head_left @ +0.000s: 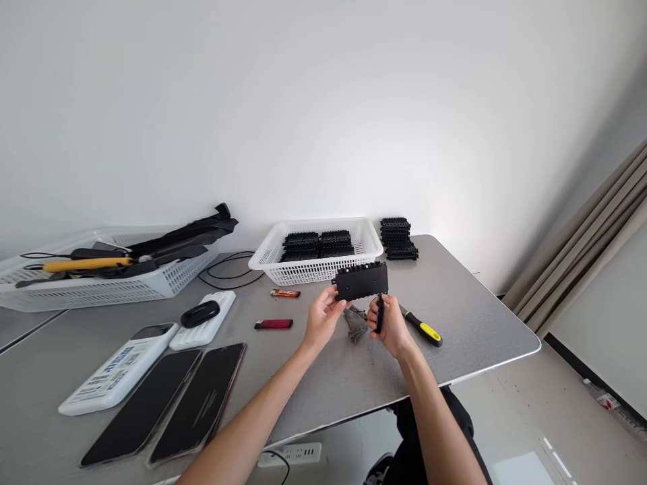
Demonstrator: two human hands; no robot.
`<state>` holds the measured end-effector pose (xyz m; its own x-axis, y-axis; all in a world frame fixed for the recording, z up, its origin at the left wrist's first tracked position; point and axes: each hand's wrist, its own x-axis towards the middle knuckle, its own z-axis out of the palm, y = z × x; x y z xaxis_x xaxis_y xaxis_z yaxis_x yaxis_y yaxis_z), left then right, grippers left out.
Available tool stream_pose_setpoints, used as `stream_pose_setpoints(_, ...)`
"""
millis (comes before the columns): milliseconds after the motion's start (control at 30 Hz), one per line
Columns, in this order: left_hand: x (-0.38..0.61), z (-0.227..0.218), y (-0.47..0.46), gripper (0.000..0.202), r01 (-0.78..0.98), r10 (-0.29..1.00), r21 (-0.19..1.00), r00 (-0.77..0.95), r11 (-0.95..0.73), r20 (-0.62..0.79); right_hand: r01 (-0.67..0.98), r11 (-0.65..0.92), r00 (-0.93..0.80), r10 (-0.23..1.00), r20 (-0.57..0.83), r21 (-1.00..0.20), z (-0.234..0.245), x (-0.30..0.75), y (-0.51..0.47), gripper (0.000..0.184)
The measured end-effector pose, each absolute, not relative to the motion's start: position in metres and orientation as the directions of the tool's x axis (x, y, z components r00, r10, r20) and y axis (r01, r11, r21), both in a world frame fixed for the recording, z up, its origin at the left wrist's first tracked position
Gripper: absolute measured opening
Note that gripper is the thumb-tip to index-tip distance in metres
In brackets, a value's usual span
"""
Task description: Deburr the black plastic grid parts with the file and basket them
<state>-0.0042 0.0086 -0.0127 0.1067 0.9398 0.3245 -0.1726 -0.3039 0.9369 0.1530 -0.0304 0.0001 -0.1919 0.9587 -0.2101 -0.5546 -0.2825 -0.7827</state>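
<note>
My left hand [323, 316] is closed on the left end of a flat black plastic plate [361, 283] with a toothed upper edge, held tilted above the table. My right hand [391, 327] is closed around a narrow black piece [380, 313], upright just below the plate's right end; what kind of piece it is I cannot make out. Under the hands lies a crumpled grey cloth [356, 325]. To the right of my right hand rests a yellow-and-black handled tool [428, 331], its front end partly hidden by that hand.
Behind the hands a white basket [298, 275] holds similar black plates, and a stack of them [395, 237] stands right of it. Leftward lie an orange lighter [286, 294], a red lighter [273, 324], phones [199, 401], power banks [118, 367] and a basket of tools [187, 276].
</note>
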Motion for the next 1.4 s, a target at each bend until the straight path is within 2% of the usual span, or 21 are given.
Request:
stream_pose_setpoints(600,-0.006,-0.011,0.005,0.04,-0.088,0.922,0.94,0.187,-0.329,0.34,-0.539,-0.313,-0.173,0.95,-0.261,-0.782,-0.007,0.158,-0.026,0.022)
stream_pose_setpoints(1067,-0.006,-0.006,0.0,0.037,-0.042,0.92,0.94,0.195,-0.339,0.341,-0.535,-0.329,-0.18,0.944,-0.276,-0.778,-0.005,0.16,-0.027,0.021)
stream_pose_setpoints(1233,-0.006,-0.008,0.002,0.039,-0.078,0.923,0.939,0.175,-0.335,0.344,-0.525,-0.324,-0.213,0.945,-0.248,-0.787,-0.003,0.16,-0.028,0.027)
stream_pose_setpoints(1400,-0.007,-0.012,0.009,0.044,-0.137,0.935,0.933,0.082,-0.333,0.345,-0.439,-0.224,-0.159,0.973,-0.17,-0.87,-0.003,0.165,-0.031,0.038)
